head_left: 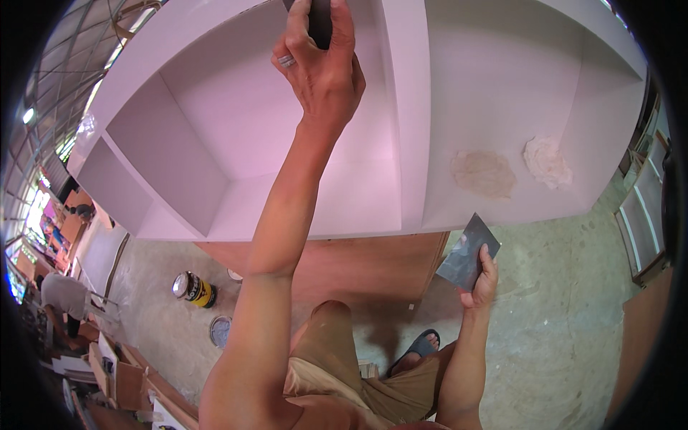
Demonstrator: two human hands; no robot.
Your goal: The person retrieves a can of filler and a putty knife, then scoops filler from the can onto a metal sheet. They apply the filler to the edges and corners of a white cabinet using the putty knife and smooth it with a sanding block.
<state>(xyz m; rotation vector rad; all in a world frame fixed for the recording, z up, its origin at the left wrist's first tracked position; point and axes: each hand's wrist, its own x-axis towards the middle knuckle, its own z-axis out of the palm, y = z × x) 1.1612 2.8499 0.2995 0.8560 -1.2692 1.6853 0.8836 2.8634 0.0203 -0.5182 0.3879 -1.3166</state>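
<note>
My left hand [322, 79], with a ring on one finger, reaches far up to the top edge of a white cabinet [410, 115]. Its fingers are closed on a dark flat piece [320, 25], partly cut off by the picture's edge. Lower right, my right hand [484, 283] grips a thin grey metal putty scraper [467, 252] by one edge, just in front of the cabinet. Inside the right compartment lie a flat beige patch of putty [484, 173] and, beside it, a paler lump of putty [547, 162].
The cabinet rests on a brown wooden base [337, 272]. On the concrete floor to the left stand a yellow and black can [195, 289] and an open tin [220, 331]. Another person [64, 297] bends over at far left near boards. Panels [645, 215] lean at right.
</note>
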